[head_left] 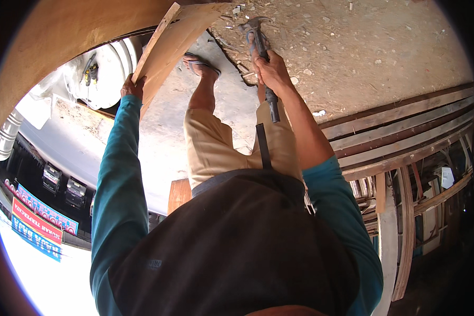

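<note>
My right hand (273,71) is wrapped round the handle of a claw hammer (258,41). The hammer's metal head points away from me, and the butt of its grip hangs over my right thigh. On the left, my left hand (132,88) is closed on the near end of a narrow wooden strip (156,41). That strip runs away from me along the edge of a brown plywood panel (181,34). Fingers on the far side of the strip are partly hidden. The hammer and the strip are well apart.
Wood chips litter the dirt floor (363,47) ahead. Long timber battens (405,118) lie stacked at right. Left of the panel, a white round container (108,71) carries pliers-like tools (91,73). My sandalled foot (203,64) stands on grey concrete (163,121).
</note>
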`<state>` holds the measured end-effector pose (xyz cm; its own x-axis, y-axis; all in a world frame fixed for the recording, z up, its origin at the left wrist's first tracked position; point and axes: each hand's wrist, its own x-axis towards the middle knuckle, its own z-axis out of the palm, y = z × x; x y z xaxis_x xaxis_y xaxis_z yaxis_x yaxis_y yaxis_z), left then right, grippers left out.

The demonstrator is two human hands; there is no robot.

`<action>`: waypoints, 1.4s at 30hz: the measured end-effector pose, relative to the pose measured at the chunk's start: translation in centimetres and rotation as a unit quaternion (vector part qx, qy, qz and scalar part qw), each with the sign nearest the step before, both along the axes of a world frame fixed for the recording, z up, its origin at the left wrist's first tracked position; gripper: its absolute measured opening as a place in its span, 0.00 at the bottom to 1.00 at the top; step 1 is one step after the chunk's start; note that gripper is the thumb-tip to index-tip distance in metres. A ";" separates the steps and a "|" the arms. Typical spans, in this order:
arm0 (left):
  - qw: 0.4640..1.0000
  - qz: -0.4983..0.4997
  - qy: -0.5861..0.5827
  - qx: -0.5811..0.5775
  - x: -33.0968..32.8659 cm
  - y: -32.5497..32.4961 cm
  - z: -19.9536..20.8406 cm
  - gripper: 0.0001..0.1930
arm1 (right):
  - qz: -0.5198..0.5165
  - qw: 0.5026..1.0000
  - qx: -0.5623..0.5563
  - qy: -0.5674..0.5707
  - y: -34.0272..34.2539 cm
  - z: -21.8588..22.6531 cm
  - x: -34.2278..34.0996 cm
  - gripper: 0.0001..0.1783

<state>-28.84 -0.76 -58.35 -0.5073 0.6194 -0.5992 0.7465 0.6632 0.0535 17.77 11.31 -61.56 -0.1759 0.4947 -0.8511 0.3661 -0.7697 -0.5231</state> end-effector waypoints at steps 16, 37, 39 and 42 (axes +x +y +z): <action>0.999 0.037 -0.009 0.013 4.7 -2.2 1.7 0.18 | 0.084 0.996 0.009 0.013 11.9 -3.9 -1.6 0.16; 0.998 -0.036 -0.024 0.044 -6.8 3.2 -1.3 0.30 | 0.010 0.995 0.067 -0.072 -3.4 -13.7 -4.1 0.14; 0.998 -0.027 -0.039 0.032 -7.3 3.7 -1.3 0.33 | -0.020 0.996 0.030 -0.083 -5.0 -13.7 -4.9 0.15; 0.999 -0.039 0.006 0.031 -7.1 3.5 -1.3 0.35 | -0.010 0.997 -0.030 -0.068 -6.4 -14.6 -4.7 0.18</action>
